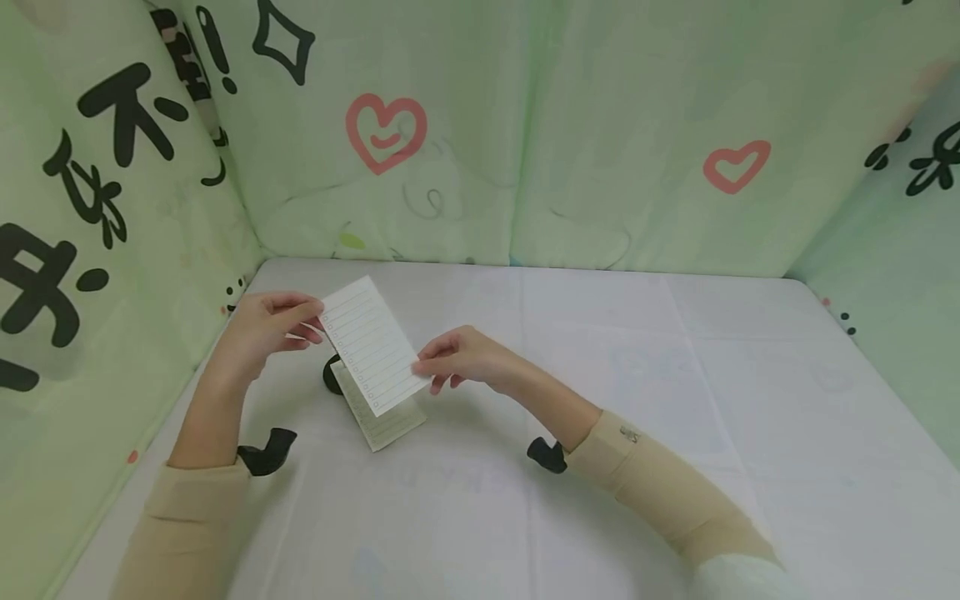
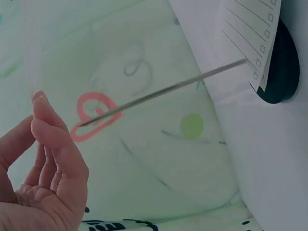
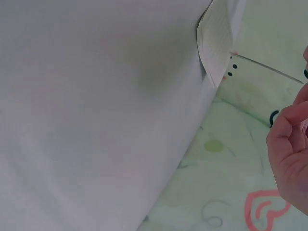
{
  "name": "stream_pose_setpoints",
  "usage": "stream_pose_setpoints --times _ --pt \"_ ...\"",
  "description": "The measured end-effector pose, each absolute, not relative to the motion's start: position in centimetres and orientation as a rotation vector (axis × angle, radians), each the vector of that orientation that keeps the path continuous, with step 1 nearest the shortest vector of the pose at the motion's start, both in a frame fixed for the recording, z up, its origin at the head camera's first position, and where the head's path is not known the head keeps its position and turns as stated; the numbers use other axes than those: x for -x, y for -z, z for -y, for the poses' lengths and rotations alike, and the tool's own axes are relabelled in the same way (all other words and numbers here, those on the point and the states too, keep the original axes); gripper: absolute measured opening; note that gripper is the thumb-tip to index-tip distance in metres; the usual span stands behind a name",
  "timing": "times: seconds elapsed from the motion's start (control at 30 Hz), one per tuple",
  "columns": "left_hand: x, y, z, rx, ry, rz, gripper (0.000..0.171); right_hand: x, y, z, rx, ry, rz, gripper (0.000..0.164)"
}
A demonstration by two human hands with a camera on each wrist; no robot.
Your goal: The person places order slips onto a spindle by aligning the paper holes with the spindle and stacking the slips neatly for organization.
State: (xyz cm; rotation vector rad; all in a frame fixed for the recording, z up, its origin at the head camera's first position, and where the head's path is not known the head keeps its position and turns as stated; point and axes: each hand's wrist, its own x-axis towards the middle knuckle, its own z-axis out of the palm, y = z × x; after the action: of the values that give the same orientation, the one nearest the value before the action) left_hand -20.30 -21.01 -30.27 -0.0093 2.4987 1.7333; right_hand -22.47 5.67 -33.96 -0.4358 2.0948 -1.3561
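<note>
A white lined sheet of paper [image 1: 371, 346] with small checkboxes is held in the air, tilted, in the head view. My left hand [image 1: 273, 325] pinches its upper left corner between thumb and fingers. At the lower right corner, my right hand [image 1: 468, 360] pinches it too. Below the sheet stands a paper spike with a round black base [image 2: 288, 62] and a thin metal rod [image 2: 163, 92]. Similar lined sheets [image 1: 386, 429] lie at the foot of the rod. The rod's tip is hidden behind the held sheet in the head view.
A white cloth covers the table [image 1: 600, 350]. Green printed curtains [image 1: 465, 167] hang behind it and at both sides. Black wrist mounts [image 1: 270, 452] stick out by the beige sleeves [image 1: 660, 475].
</note>
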Motion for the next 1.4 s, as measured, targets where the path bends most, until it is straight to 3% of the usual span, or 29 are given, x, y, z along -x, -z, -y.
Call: stream_pose_setpoints --times 0.57,1.17,1.4 --pt "21.1 31.0 22.9 0.098 -1.674 -2.496 0.04 23.1 35.1 -3.0 0.352 1.384 -1.995 0.021" --pt "21.5 31.9 23.2 0.113 -1.762 -2.395 0.018 23.3 35.6 -3.0 0.301 1.349 -1.963 0.02" --pt "21.5 32.1 23.3 0.13 -1.753 -2.368 0.026 23.4 35.9 -2.9 0.3 1.363 -1.947 0.019"
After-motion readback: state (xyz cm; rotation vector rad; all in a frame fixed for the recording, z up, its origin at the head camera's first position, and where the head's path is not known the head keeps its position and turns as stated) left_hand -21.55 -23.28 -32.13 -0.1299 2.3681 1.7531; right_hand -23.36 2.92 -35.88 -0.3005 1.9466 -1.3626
